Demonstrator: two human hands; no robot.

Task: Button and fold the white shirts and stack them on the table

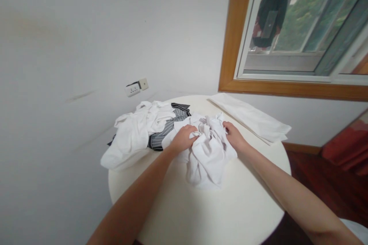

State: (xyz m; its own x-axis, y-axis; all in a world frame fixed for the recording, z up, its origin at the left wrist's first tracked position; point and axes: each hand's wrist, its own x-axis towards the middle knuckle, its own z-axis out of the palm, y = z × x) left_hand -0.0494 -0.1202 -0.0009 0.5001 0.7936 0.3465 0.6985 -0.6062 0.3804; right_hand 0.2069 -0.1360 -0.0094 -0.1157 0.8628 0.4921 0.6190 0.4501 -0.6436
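Observation:
A crumpled white garment [208, 157] lies bunched on the round white table [184, 206], its exact kind hidden by the folds. My left hand [185, 138] is closed on its left side, with a fold pinched at the fingertips. At its right side my right hand [233, 136] grips the cloth, fingers partly hidden behind it. Just left of it, a grey and black striped cloth [166, 130] shows between the white pieces. A heap of white clothing [133, 130] covers part of that striped cloth.
A flat folded white cloth [250, 116] lies along the table's far right edge. Behind the table is a white wall with a power socket [132, 89]. A wood-framed window [287, 86] is at the right. Red fabric [349, 145] hangs low at the far right.

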